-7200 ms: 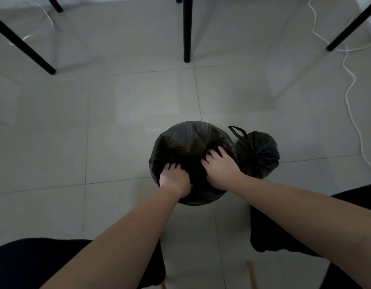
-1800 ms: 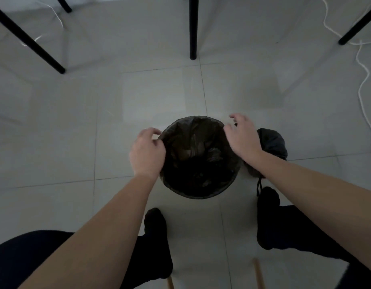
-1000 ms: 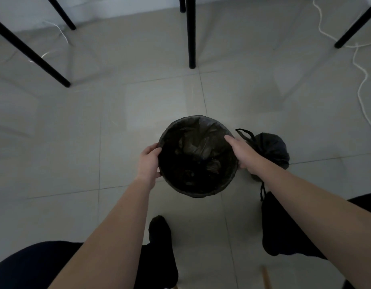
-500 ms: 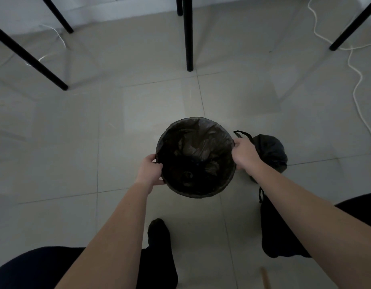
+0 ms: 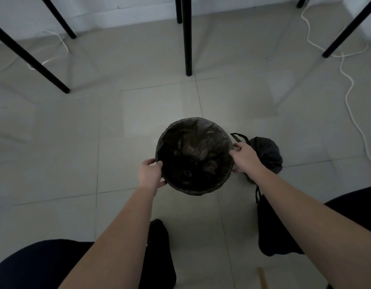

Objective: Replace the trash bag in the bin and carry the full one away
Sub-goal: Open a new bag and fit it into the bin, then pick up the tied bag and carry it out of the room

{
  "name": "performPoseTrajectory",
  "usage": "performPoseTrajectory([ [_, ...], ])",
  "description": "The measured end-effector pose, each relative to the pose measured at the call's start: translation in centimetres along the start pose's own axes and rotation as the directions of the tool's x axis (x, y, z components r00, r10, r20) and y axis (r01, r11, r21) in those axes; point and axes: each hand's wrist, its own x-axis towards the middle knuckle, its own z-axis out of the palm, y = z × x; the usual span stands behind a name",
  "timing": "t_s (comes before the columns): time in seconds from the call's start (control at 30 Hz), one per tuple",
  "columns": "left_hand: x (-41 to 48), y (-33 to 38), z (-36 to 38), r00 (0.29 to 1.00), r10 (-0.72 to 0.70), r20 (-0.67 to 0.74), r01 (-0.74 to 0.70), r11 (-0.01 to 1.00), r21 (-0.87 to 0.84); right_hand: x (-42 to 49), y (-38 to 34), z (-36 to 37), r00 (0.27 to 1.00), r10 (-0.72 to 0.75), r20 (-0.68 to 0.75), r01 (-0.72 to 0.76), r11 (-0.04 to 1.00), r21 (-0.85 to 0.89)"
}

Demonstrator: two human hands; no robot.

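While both hands clasp the bin from opposite sides, the grip sits right at the rim: the left hand [image 5: 150,174] curls its fingers around the near-left edge of the bin [image 5: 203,189], thumb on top, and the right hand [image 5: 245,159] closes on the right edge, fingertips pinching where the fresh liner [image 5: 193,147] folds over the lip. How much of that pinch has plastic and how much has the bin wall, I cannot tell. The liner is seated inside, crumpled and slack toward the bottom, its black film stretched around the rim all the way round as far as the view shows.

Just beside the bin on the right, partly behind the right wrist, sits the full trash bag [image 5: 266,155], tied off, with one drawstring loop [image 5: 238,137] sticking up near the right fingers. It rests on the tiled floor [image 5: 138,113], not yet picked up.

Risks from here, as I judge them: if either hand drags as it lets go, the thin film could slip off the rim and sag into the bin. The right hand, so near the loop, could snag it and tip the full bag. A white cable [image 5: 347,84] trails across the floor to the right, and black table legs [image 5: 187,38] stand ahead, both easy to catch a foot or a swinging bag on when carrying the load away.
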Motion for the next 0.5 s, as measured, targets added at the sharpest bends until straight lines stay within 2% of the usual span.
performPoseTrajectory([
  [0.1, -0.9, 0.0, 0.8, 0.994, 0.008, -0.106, 0.005, 0.992, 0.124, -0.6, 0.9, 0.1, 0.999, 0.034, -0.034, -0.034, 0.999, 0.002],
  [0.17, -2.1, -0.1, 1.1, 0.97, 0.162, -0.183, -0.091, 0.933, 0.347, -1.2, 1.7, 0.0, 0.999, -0.003, -0.05, 0.001, 0.999, -0.043],
  [0.23, -3.4, -0.2, 1.4, 0.901, 0.396, -0.175, -0.252, 0.809, 0.531, -2.0, 2.7, -0.8, 0.992, -0.071, -0.105, 0.056, 0.989, -0.138],
  [0.33, -5.1, 0.3, 2.4, 0.783, 0.622, 0.018, -0.496, 0.607, 0.621, -3.2, 4.2, -3.2, 0.975, -0.102, -0.2, 0.072, 0.986, -0.153],
  [0.4, -6.4, 0.8, 3.8, 0.719, 0.672, 0.175, -0.615, 0.499, 0.611, -3.8, 5.5, -4.9, 0.961, -0.107, -0.256, 0.071, 0.987, -0.144],
  [0.5, -9.0, 1.6, 6.5, 0.645, 0.664, 0.377, -0.727, 0.382, 0.571, -5.0, 7.3, -7.1, 0.937, -0.097, -0.336, 0.059, 0.991, -0.124],
])
